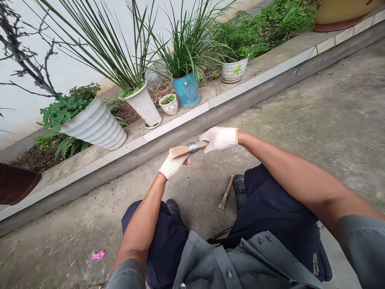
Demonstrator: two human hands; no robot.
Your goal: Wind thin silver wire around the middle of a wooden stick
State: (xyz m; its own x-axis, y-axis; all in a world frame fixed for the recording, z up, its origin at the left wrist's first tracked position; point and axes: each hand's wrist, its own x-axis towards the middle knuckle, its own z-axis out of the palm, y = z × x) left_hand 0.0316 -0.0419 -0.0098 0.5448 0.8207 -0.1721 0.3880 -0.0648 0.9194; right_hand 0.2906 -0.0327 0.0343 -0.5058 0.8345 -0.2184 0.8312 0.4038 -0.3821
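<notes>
In front of me, above the concrete, a short wooden piece (180,151) with silvery wire wound round its middle is held nearly level. My left hand (172,165), in a white knit glove, is closed under and around its left part, with fingertips showing below. My right hand (219,138), gloved the same way, grips the right end; some of its fingers are blurred. A similar wire-bound wooden stick (226,192) lies on the ground beside my right shoe (239,184).
A raised planter edge (180,120) crosses ahead, with a ribbed white pot (96,124), a tall white pot (144,105), a blue pot (187,91) and smaller pots on it. A pink object (98,255) lies on the concrete at lower left.
</notes>
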